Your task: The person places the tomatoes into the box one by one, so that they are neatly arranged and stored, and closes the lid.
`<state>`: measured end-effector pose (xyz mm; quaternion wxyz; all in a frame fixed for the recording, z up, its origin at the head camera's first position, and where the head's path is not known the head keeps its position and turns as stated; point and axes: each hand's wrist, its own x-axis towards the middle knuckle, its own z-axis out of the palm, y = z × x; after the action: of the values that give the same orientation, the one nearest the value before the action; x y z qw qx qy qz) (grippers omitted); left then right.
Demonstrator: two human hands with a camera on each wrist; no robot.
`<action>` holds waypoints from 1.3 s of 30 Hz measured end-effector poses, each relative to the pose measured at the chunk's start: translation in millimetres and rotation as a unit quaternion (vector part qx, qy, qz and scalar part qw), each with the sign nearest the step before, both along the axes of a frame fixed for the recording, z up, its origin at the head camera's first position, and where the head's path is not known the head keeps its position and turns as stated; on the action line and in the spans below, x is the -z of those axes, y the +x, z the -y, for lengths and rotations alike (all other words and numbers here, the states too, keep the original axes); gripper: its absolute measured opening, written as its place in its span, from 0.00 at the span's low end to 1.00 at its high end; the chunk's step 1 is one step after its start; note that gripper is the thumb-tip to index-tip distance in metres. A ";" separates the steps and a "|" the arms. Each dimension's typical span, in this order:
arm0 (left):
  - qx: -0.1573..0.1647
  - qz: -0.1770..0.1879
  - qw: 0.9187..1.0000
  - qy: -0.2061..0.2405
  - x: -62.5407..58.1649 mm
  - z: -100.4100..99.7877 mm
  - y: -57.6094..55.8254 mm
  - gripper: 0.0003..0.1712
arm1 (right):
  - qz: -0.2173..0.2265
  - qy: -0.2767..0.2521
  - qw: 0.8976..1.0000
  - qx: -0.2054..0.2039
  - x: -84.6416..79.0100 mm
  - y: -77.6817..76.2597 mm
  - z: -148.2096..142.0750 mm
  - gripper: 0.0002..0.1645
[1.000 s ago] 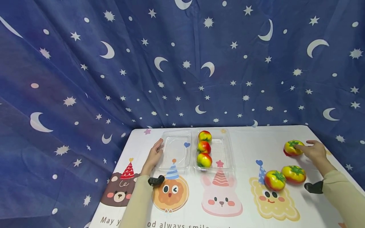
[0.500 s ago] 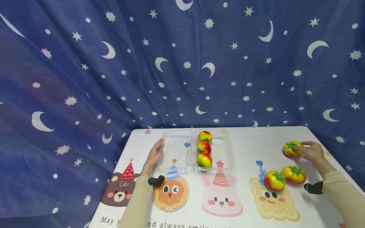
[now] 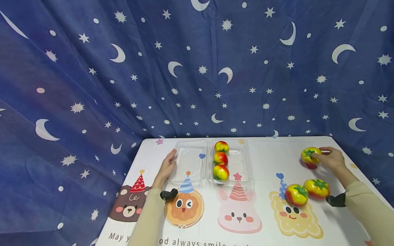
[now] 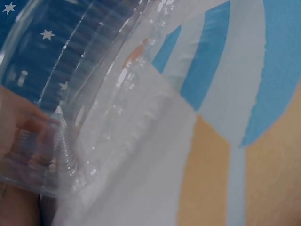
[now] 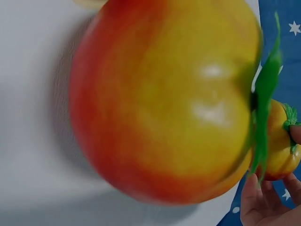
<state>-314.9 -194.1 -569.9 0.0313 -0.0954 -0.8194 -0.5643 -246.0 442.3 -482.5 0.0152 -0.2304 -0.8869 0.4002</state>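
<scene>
My right hand (image 3: 333,159) pinches a yellow-red persimmon (image 3: 311,155), thumb on its green leafy cap and fingers beneath it, as the right wrist view shows. The fruit hangs slightly above the table, over a small red patch. Two more persimmons, a rounder one (image 3: 297,194) and a wider one (image 3: 317,188), lie close together nearer me; one fills much of the right wrist view. On the left, my left hand (image 3: 167,167) rests with extended fingers against the outer side of a clear plastic box's lid half (image 3: 189,160); the left wrist view shows fingers (image 4: 33,127) through the plastic.
The box's other half (image 3: 241,167) holds three persimmons (image 3: 220,159) in a row along its left side. A white tablecloth (image 3: 267,150) with cartoon prints covers the table. A blue curtain (image 3: 197,68) with moons and stars hangs behind and at left.
My right hand has closed its grip on the far persimmon, lifted it and shifted it a little left. My left hand and the box stay where they were.
</scene>
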 end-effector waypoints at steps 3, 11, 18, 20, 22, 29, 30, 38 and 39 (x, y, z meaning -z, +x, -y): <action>-0.001 0.005 1.000 0.003 -0.2 0.1 0.0 0.32 | -0.009 0.003 1.000 -0.009 -1.6 -1.6 6.0 0.41; 0.003 0.002 1.000 0.007 -1.4 0.2 0.1 0.32 | -0.028 0.006 0.999 -0.032 -4.2 -5.3 20.0 0.41; 0.002 0.003 1.000 0.005 -2.0 0.2 0.2 0.32 | -0.052 0.017 0.997 -0.058 -5.7 -11.6 34.6 0.40; -0.001 0.005 1.000 0.006 -2.0 0.1 0.2 0.32 | -0.053 0.015 0.997 -0.061 -4.6 -15.7 37.6 0.41; -0.001 0.006 1.000 0.007 -1.9 -0.3 0.3 0.33 | -0.056 0.025 0.996 -0.064 0.8 -22.5 37.4 0.43; -0.005 0.010 1.000 0.010 -1.5 -1.0 1.0 0.33 | -0.060 0.033 0.995 -0.067 18.7 -44.4 40.0 0.46; -0.006 0.010 1.000 0.010 -1.6 -1.0 1.0 0.33 | -0.058 0.025 0.996 -0.068 16.5 -44.0 44.6 0.45; 0.004 0.008 1.000 0.022 -10.5 -2.2 5.0 0.32 | -0.084 0.012 0.993 -0.088 1.4 -39.8 83.3 0.40; 0.005 0.004 1.000 0.022 -10.6 -2.4 5.4 0.32 | -0.089 0.015 0.991 -0.098 13.3 -48.5 78.3 0.42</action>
<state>-309.4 -191.7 -559.3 0.0274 -0.0972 -0.8062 -0.5829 -294.5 364.1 -495.8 0.0584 -0.1057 -0.9062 0.4051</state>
